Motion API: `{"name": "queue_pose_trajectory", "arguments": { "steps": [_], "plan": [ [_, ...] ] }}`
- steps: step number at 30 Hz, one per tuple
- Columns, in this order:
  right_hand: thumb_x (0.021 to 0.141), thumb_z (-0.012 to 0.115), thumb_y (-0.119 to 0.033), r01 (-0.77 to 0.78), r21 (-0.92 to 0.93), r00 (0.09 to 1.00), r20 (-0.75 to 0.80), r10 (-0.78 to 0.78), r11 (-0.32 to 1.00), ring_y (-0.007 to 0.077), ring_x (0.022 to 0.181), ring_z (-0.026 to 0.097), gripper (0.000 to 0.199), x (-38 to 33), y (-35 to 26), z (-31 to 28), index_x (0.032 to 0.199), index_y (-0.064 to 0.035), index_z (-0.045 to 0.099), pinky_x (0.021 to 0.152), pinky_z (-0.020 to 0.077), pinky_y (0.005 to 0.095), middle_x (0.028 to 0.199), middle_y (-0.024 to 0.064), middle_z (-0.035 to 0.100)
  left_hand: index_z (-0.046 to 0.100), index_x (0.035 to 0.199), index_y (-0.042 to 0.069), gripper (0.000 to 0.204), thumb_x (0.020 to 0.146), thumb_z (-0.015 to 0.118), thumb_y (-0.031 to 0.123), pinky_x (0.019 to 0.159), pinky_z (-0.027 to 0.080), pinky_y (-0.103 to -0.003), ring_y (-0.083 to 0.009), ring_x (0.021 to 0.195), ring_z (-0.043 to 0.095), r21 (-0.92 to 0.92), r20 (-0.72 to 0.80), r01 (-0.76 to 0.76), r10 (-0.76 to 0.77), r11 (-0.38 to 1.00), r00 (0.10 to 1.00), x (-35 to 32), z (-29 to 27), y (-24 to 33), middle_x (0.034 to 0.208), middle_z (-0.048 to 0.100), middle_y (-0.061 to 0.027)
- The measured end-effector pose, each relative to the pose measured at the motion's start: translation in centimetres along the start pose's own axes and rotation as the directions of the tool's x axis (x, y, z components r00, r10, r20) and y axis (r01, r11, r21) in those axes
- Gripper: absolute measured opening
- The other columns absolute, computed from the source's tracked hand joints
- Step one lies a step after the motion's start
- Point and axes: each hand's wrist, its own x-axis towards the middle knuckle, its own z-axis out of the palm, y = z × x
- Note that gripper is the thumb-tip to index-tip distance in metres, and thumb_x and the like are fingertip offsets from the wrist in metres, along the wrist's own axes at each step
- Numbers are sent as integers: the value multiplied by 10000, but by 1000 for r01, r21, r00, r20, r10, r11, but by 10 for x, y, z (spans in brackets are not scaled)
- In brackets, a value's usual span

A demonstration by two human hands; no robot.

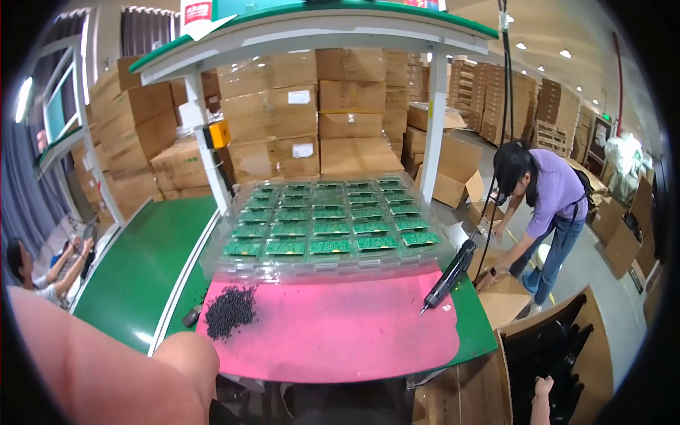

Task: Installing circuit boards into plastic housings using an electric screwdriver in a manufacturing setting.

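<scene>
Stacked cardboard boxes point(350, 106) behind bench, clear tray of green circuit boards point(329, 219) on pink mat point(340, 329), black screw pile point(230, 312), hanging electric screwdriver point(448, 276).

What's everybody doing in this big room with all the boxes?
A person sits at a green workbench. Their left hand is raised close to the camera and holds nothing. Their right hand reaches down into an open cardboard box beside the bench. On the pink mat lie a pile of small black pieces and a clear tray of green circuit boards. An electric screwdriver hangs untouched. Another person bends over boxes nearby.
</scene>
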Motion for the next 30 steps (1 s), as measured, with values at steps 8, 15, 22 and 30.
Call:
{"name": "queue_pose_trajectory", "arguments": {
  "steps": [8,15,22,30],
  "plan": [
    [928,534,-134,777,-107,599,-176,-781,620,132,789,443,180,-61,-128,-54,987,28,481,712,387,271,826,44,476,459,1229,109,399,939,374,368,960,296,-452,-272,1123,417,-207,179,220,-184,953,966,51,61,-35,1255,474,-85],
    [703,557,69,998,-57,16,355,-935,-4,360,623,450,146,-206,-210,2,742,-4,436,546,382,397,681,161,398,566,1034,49,259,786,494,71,810,380,-357,-233,851,473,-35,353,706,-652,708,671,-52,141,-13,851,560,-84],
    [714,624,-147,898,225,-388,812,-436,-379,245,711,567,170,-274,-231,97,718,-98,462,516,470,371,723,57,471,469,1258,24,604,796,692,343,965,394,-371,-273,1088,495,158,962,959,-254,235,-96,-161,141,-1,1178,517,-157],
    [729,664,-172,867,164,-448,671,-591,-471,271,821,560,179,-257,-328,187,847,-100,550,704,446,397,847,71,562,651,950,31,294,801,663,284,708,491,-378,-298,829,623,285,925,897,-341,338,-166,-211,126,11,889,632,-105]
  ]
}}
